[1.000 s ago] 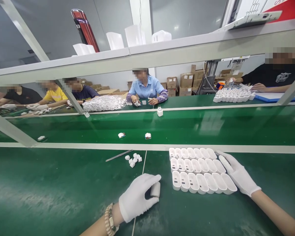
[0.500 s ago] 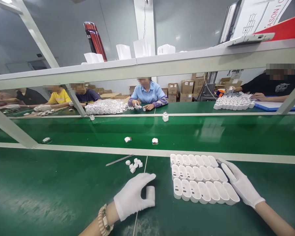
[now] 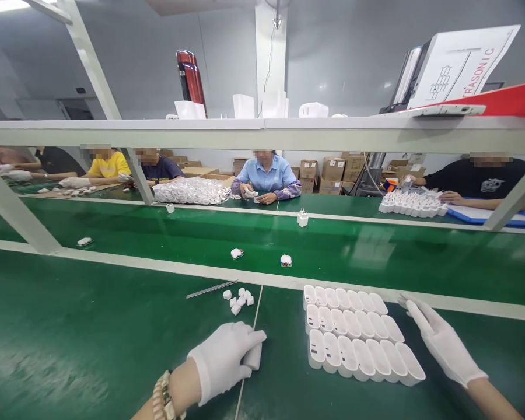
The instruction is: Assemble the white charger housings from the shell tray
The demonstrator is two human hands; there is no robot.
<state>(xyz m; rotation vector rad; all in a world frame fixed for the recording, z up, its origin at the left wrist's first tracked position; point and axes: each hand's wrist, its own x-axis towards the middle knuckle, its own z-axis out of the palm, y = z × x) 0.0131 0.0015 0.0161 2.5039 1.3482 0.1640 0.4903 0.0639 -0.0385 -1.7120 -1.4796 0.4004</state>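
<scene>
My gloved left hand (image 3: 227,359) is closed around a small white plastic housing (image 3: 254,357) standing on the green tabletop; the fingers cover part of it. Three rows of open white oval housings (image 3: 363,353) stand side by side to its right, several in each row, some with small dark slots inside. Just right of those rows is my gloved right hand (image 3: 444,344), its fingers stretched out and holding nothing. Beyond my left hand lies a small cluster of white caps (image 3: 240,300), beside a pair of thin metal tweezers (image 3: 210,289).
A green conveyor belt (image 3: 192,233) crosses ahead, carrying small white parts with circuit boards (image 3: 286,261) and a white plug (image 3: 303,218). Above runs a white shelf beam (image 3: 227,135). Several co-workers sit opposite, near a pile of bagged parts (image 3: 190,191) and a batch of white housings (image 3: 411,203).
My left hand has closed on the housing and shifted slightly left with it. My right hand has moved right, away from the rows. The camera view has tilted.
</scene>
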